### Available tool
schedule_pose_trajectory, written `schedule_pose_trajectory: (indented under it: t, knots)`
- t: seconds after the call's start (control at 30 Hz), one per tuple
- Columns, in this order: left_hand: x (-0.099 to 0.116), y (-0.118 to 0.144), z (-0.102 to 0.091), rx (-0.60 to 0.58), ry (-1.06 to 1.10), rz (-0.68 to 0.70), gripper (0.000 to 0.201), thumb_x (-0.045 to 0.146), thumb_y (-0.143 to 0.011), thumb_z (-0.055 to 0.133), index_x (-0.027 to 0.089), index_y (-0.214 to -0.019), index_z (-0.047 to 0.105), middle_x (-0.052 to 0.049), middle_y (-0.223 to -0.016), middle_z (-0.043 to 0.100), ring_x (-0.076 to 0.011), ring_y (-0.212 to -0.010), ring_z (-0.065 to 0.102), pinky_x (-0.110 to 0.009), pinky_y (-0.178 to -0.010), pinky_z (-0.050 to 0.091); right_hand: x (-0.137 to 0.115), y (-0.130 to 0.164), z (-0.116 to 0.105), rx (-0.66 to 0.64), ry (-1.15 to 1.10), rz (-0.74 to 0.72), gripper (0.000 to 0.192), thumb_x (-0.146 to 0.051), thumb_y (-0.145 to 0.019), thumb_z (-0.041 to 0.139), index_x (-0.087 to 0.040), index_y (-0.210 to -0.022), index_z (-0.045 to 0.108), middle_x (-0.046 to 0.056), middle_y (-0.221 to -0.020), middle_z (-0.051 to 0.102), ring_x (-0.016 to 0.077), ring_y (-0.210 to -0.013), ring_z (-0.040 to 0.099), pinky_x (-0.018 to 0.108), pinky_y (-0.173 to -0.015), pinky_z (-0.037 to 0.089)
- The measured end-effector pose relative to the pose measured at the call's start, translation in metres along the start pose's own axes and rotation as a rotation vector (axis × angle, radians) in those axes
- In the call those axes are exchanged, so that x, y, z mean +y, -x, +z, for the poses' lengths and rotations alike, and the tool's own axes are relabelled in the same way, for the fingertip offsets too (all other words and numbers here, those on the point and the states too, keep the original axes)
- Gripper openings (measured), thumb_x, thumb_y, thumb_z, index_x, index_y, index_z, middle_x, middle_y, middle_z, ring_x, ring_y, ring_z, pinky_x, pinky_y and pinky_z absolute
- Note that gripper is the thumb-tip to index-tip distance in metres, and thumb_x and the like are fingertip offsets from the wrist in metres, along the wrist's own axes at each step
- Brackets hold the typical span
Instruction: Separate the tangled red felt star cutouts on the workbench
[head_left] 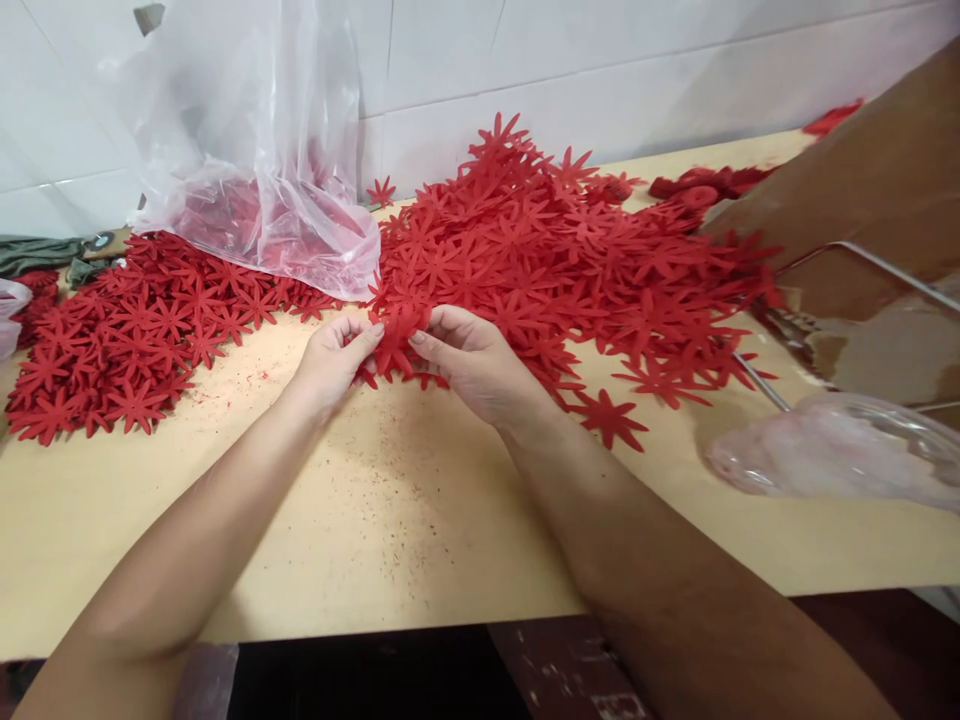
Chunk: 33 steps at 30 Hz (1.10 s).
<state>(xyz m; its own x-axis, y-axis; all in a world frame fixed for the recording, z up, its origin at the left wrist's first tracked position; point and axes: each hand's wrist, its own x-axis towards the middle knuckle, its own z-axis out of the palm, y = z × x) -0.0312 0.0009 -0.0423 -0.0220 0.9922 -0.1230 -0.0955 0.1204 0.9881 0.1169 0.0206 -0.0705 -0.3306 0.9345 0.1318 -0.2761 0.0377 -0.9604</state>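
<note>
My left hand (pixel 341 355) and my right hand (pixel 474 362) meet at the front edge of a large heap of red flower-shaped cutouts (pixel 517 240). Between them is a red flower cutout (pixel 400 335), pinched between thumb and fingers on either side. Its outline blends into the heap behind, so I cannot tell whether it is one piece or several. Right of my right wrist, a single flower cutout (pixel 611 418) lies apart on the table. A second pile of flower cutouts (pixel 142 335) spreads to the left.
A clear plastic bag (pixel 255 190) with red pieces stands against the tiled wall (pixel 660 70). Brown cardboard (pixel 862 190), a metal rod (pixel 896 275) and a clear plastic wrapper (pixel 832 445) are at the right. Small crumbs dot the wooden tabletop (pixel 337 570).
</note>
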Motion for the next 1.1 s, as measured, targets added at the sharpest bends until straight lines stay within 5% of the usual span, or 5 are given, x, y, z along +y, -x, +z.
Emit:
schedule_pose_trajectory:
  t: [0.23, 0.5, 0.77, 0.93, 1.1]
  knots:
    - [0.003, -0.006, -0.011, 0.195, -0.04, 0.039, 0.016, 0.014, -0.083, 0.058, 0.018, -0.071, 0.048, 0.008, -0.051, 0.05, -0.0027, -0.039, 0.042, -0.017, -0.041, 0.032, -0.004, -0.004, -0.014, 0.202, -0.082, 0.036, 0.02, -0.027, -0.065, 0.077, -0.021, -0.072, 0.059, -0.002, -0.07, 0.064, 0.0105, -0.065, 0.061, 0.027, -0.064, 0.053]
    - [-0.003, -0.004, -0.005, 0.007, 0.02, 0.078, 0.028, 0.008, -0.069, 0.069, 0.015, -0.095, 0.061, 0.005, -0.065, 0.064, -0.005, -0.053, 0.055, -0.02, -0.057, 0.045, -0.003, -0.003, -0.007, 0.138, -0.127, 0.071, 0.013, -0.021, -0.066, 0.068, -0.021, -0.077, 0.061, -0.001, -0.073, 0.065, 0.0128, -0.071, 0.063, 0.032, -0.071, 0.054]
    - [-0.009, -0.008, -0.007, -0.012, -0.019, 0.078, 0.015, 0.024, -0.075, 0.07, 0.015, -0.069, 0.06, 0.003, -0.057, 0.061, -0.0055, -0.052, 0.052, -0.019, -0.054, 0.043, -0.004, -0.003, -0.002, 0.141, -0.229, 0.177, 0.01, -0.018, -0.065, 0.063, -0.02, -0.075, 0.059, 0.001, -0.081, 0.067, 0.0127, -0.074, 0.062, 0.032, -0.075, 0.053]
    - [-0.012, -0.01, -0.009, -0.031, 0.022, 0.097, 0.024, 0.034, -0.077, 0.068, 0.015, -0.067, 0.058, 0.003, -0.058, 0.061, -0.0047, -0.053, 0.051, -0.018, -0.055, 0.043, -0.007, -0.002, 0.004, 0.13, -0.292, 0.219, 0.01, -0.03, -0.071, 0.059, -0.021, -0.075, 0.06, 0.001, -0.076, 0.067, 0.0148, -0.069, 0.062, 0.031, -0.068, 0.053]
    - [-0.016, -0.009, -0.005, -0.042, 0.039, 0.119, 0.024, 0.032, -0.071, 0.075, 0.016, -0.068, 0.057, 0.004, -0.058, 0.06, -0.0051, -0.052, 0.052, -0.02, -0.054, 0.042, -0.004, 0.001, 0.011, 0.092, -0.245, 0.219, 0.037, -0.059, -0.074, 0.062, -0.022, -0.076, 0.06, 0.002, -0.075, 0.066, 0.0171, -0.075, 0.063, 0.03, -0.063, 0.051]
